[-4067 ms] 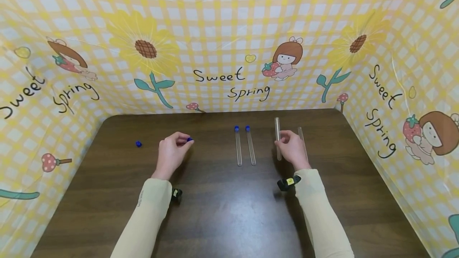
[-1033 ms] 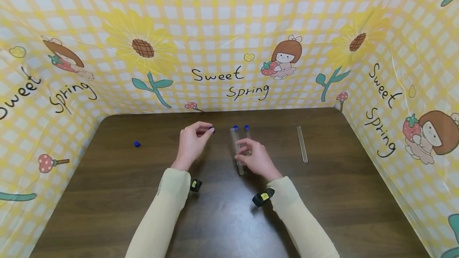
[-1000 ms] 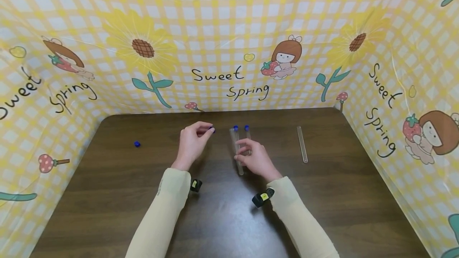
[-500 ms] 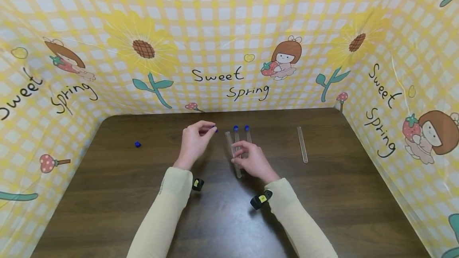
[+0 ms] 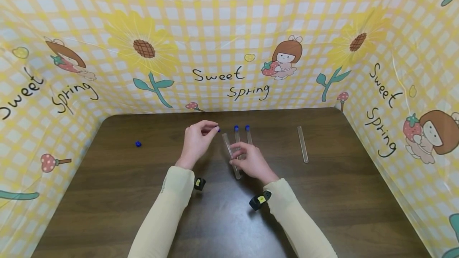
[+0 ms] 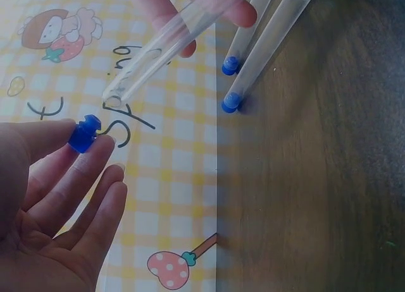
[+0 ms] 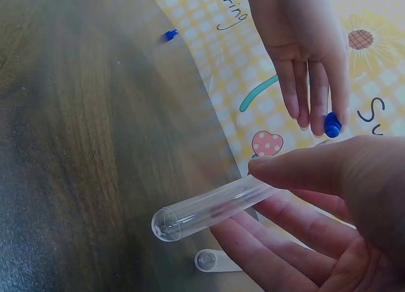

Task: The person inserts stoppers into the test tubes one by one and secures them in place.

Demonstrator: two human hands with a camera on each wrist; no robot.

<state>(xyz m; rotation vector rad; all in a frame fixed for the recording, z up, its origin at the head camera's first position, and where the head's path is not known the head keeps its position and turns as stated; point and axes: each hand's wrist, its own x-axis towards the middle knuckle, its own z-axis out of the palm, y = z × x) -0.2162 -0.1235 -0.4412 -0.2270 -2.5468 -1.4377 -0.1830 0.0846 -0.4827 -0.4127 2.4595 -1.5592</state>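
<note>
Between thumb and forefinger my left hand (image 5: 196,141) pinches a small blue stopper (image 6: 83,134). My right hand (image 5: 252,160) holds a clear test tube (image 7: 202,210) at a slant between thumb and fingers. Its open mouth (image 6: 112,101) points toward the stopper, a short gap apart in the left wrist view. Behind the right hand lie two test tubes with blue stoppers on, a left one (image 5: 236,134) and a right one (image 5: 248,134), their lower parts partly hidden by that hand.
A loose blue stopper (image 5: 138,144) lies at the left of the brown table (image 5: 229,218). An uncapped test tube (image 5: 303,144) lies to the right. A yellow checked cloth (image 5: 215,31) stands along the back and sides.
The right hand has brought the uncapped tube from the right to the middle, then tilted it further left. The left hand has moved right with its stopper, close to the tube's mouth.
</note>
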